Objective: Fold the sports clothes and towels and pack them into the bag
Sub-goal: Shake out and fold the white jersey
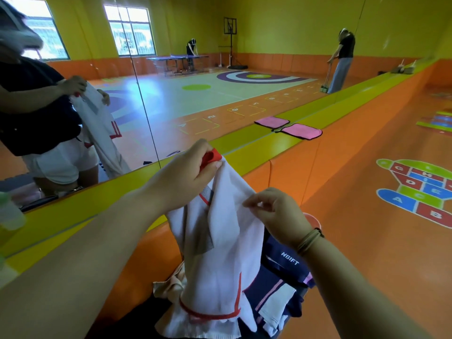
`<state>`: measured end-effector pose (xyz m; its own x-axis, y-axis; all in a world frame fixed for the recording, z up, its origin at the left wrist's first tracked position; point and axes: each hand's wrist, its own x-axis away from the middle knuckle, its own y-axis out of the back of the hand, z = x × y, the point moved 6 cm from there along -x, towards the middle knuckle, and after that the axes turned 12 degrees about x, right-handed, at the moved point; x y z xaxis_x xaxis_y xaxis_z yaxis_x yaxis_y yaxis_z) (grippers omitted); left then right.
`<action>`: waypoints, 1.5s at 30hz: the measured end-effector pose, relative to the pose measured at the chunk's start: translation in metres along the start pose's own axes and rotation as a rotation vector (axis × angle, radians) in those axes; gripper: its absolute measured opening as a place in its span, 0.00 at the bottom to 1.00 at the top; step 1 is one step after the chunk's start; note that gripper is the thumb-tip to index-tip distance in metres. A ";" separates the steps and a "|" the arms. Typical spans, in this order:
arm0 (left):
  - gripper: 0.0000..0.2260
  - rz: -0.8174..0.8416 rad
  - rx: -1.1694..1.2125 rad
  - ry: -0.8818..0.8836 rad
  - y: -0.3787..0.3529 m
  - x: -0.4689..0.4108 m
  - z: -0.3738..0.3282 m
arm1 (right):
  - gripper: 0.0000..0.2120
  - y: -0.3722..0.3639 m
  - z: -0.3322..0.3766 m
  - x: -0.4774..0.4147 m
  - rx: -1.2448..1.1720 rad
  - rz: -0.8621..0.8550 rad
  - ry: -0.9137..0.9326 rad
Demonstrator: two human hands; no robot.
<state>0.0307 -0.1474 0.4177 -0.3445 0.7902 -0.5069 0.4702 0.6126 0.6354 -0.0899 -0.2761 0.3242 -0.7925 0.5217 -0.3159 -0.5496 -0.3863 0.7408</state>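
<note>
white shirt (220, 241) with red trim hangs at 6 o'clock above a pile of dark clothes (286, 265) at 5 o'clock. left hand (190, 170) grips its red edge, right hand (276, 211) pinches the cloth just beside. pink towels (271, 122) lie on the yellow ledge (254, 143) at 1 o'clock.

Two pink towels (272, 122) (302, 131), one white shirt (220, 241)

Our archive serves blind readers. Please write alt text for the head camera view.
A white shirt is held up: the left hand grips its red collar, the right hand pinches a fold. Dark clothes lie below; two pink towels rest on a yellow ledge.
</note>
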 end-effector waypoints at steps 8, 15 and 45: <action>0.12 0.000 -0.066 0.009 0.009 -0.019 -0.003 | 0.23 -0.007 0.019 0.016 -0.089 0.020 -0.002; 0.11 -0.019 0.058 -0.013 0.020 -0.025 -0.013 | 0.33 -0.023 0.023 0.016 0.000 0.071 0.086; 0.06 -0.422 0.047 0.042 0.069 -0.015 0.028 | 0.22 0.029 0.027 -0.023 -0.015 -0.228 0.284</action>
<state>0.0906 -0.1176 0.4530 -0.5473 0.4708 -0.6920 0.3167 0.8818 0.3495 -0.0807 -0.2790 0.3688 -0.6901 0.3645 -0.6253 -0.7225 -0.2964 0.6246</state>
